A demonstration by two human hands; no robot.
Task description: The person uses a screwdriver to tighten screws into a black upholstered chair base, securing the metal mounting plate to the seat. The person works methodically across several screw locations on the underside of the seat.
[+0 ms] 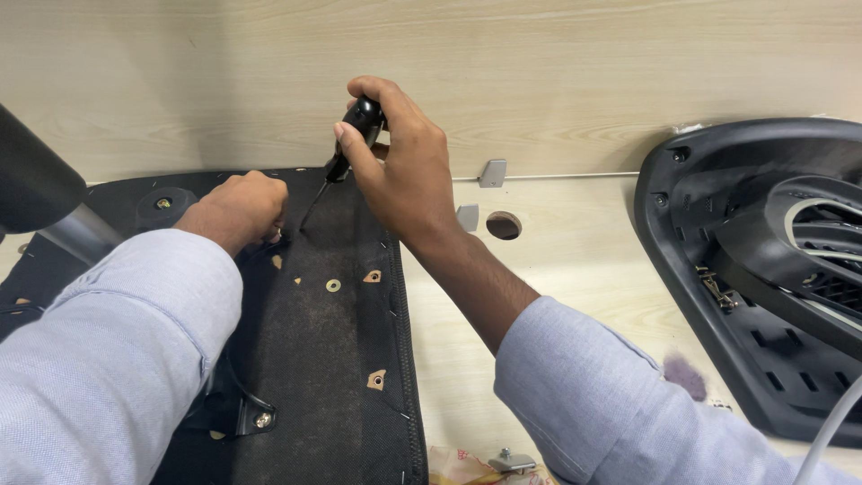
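Screwdriver (346,153), gripped in the right hand (400,166), should stay square with its tip on the upturned seat base (332,359), just beside the left hand (241,208), which is clenched there, contents hidden.

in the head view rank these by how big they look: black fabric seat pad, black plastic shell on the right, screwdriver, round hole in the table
1. Seat pad and plastic shell: too close to rank, both cut off by the frame.
2. Screwdriver, in the right hand.
3. Round hole.
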